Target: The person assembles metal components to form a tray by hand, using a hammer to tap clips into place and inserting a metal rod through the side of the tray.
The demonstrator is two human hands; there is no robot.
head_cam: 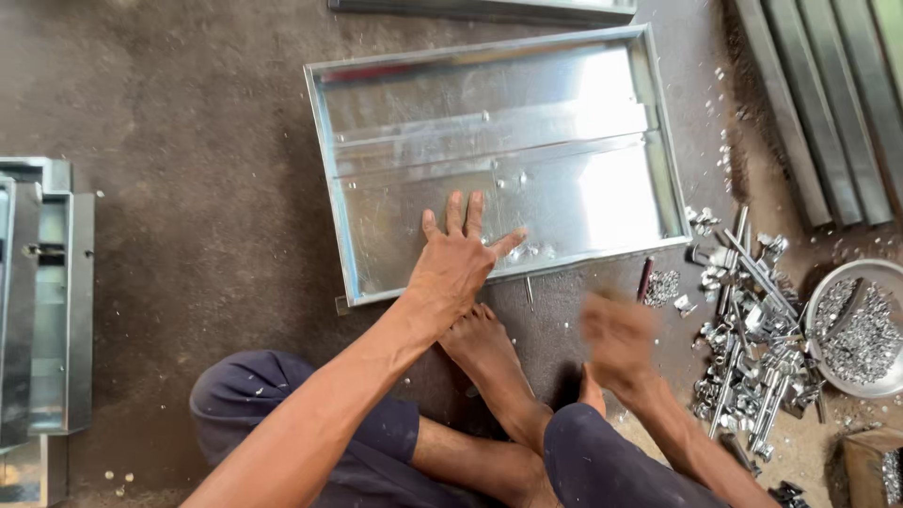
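A shallow galvanised sheet-metal tray (372, 89) lies on the dark floor in front of me. My left hand (455, 256) rests flat inside it near its front rim, fingers spread, holding nothing. A few small rivets (529, 251) lie by its thumb. My right hand (616, 341) is blurred, hovering above the floor right of the tray's front corner, close to a small pile of rivets (664, 286); whether it holds anything is unclear. I sit on the floor with my bare foot (482, 341) between my hands.
A heap of metal latches and hardware (748, 339) lies at the right. A round metal bowl of rivets (858, 325) sits beyond it. Long metal channels (828, 103) lie at the top right. Another metal box (47, 301) sits at the left edge.
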